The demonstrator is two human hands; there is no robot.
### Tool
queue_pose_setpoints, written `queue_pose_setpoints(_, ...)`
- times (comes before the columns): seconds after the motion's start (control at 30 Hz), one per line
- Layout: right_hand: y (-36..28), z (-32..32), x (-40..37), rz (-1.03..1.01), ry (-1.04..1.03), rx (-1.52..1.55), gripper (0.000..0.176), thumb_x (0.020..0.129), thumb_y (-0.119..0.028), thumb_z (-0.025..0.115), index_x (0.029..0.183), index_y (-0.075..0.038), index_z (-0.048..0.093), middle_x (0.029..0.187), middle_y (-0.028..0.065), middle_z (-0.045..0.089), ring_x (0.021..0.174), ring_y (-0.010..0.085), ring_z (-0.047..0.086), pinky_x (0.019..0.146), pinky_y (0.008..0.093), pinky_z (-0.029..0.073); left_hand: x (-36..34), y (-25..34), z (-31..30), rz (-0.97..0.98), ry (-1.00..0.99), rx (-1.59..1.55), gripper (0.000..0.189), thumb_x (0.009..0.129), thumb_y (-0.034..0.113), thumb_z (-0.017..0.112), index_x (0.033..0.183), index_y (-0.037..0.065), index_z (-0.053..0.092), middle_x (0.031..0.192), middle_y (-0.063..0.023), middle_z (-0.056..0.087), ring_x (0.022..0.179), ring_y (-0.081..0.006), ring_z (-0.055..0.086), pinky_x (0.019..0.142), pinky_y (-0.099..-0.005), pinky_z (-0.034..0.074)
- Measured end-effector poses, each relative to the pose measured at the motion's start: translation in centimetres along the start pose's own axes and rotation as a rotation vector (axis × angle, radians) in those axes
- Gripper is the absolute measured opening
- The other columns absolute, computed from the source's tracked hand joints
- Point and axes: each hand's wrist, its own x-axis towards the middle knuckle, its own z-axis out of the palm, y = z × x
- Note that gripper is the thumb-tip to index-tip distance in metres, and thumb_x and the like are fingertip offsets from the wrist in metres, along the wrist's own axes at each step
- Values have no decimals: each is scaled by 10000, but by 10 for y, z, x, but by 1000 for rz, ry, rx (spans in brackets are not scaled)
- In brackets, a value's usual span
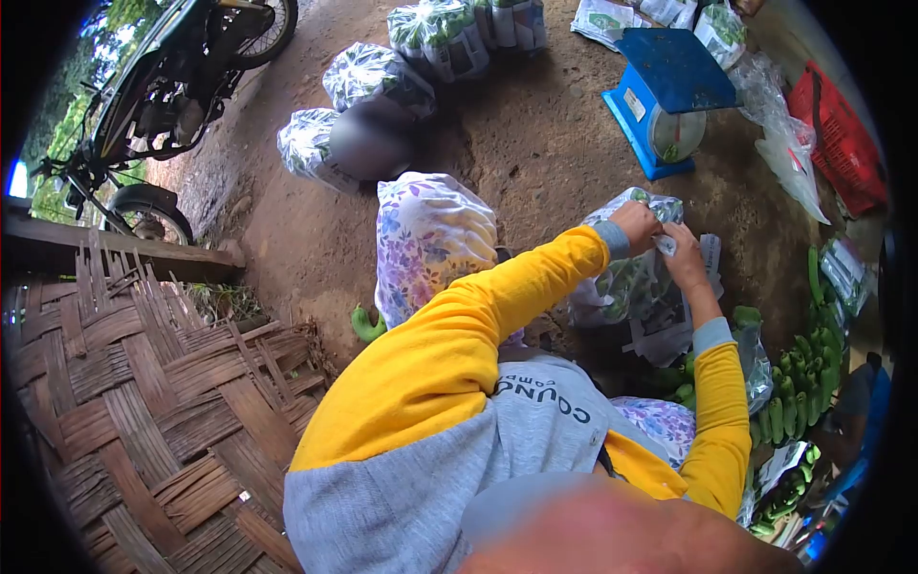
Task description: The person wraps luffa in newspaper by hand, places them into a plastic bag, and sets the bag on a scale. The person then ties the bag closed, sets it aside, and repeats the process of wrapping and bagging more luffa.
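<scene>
Both of my hands meet at the gathered top of a clear plastic bag (612, 287) packed with green vegetables and lined with newspaper. It stands on the dirt floor in front of me. My left hand (635, 228) is closed on the bag's mouth from the far left side. Close beside it, my right hand (683, 260) pinches the twisted plastic. The fingertips overlap, so their exact grip is partly hidden. Newspaper (660, 330) shows under and beside the bag. Green vegetables (798, 383) lie in rows by my right arm.
A blue weighing scale (643, 115) stands beyond the bag. Several filled bags (378, 78) line the far left. A red crate (834, 139) and loose plastic (779, 124) lie at right. A motorcycle (172, 105) and woven bamboo panel (163, 411) are on the left.
</scene>
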Motion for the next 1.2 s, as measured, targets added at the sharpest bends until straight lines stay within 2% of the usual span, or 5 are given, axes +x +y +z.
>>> queue_pose_setpoints(0.3,-2,3,7,203,-23,146,140,756,-132,628,849,-28,625,828,149,652,779,300,627,683,368,472,4,15,-12,-202,-50,205,113,653,187,664,708,92,636,724,-99,649,700,-310,620,666,-418,474)
queue_pose_setpoints(0.53,17,6,4,208,-23,178,113,782,-91,603,861,-10,614,816,154,656,750,295,631,688,363,479,0,9,-2,-50,85,233,147,765,222,573,860,111,578,681,-95,624,683,-281,626,619,-423,460)
queue_pose_setpoints(0.8,24,-4,28,128,-307,438,270,765,46,535,1012,-23,621,772,64,608,737,89,537,651,276,453,-6,-1,2,15,38,124,170,786,194,542,942,130,565,625,-123,606,599,-315,614,561,-426,472)
queue_pose_setpoints(1.07,18,-15,29,-162,-150,-60,114,709,-91,632,817,-70,663,787,117,642,738,292,615,669,372,484,-6,14,-12,156,-188,281,99,658,139,573,735,92,613,672,-105,627,655,-300,621,608,-406,490)
queue_pose_setpoints(1.2,30,1,24,4,-69,-36,130,698,-201,632,744,-82,655,747,104,635,738,299,613,662,393,479,-22,28,-9,189,-299,298,60,669,128,560,673,80,596,625,-126,612,614,-283,625,556,-393,485)
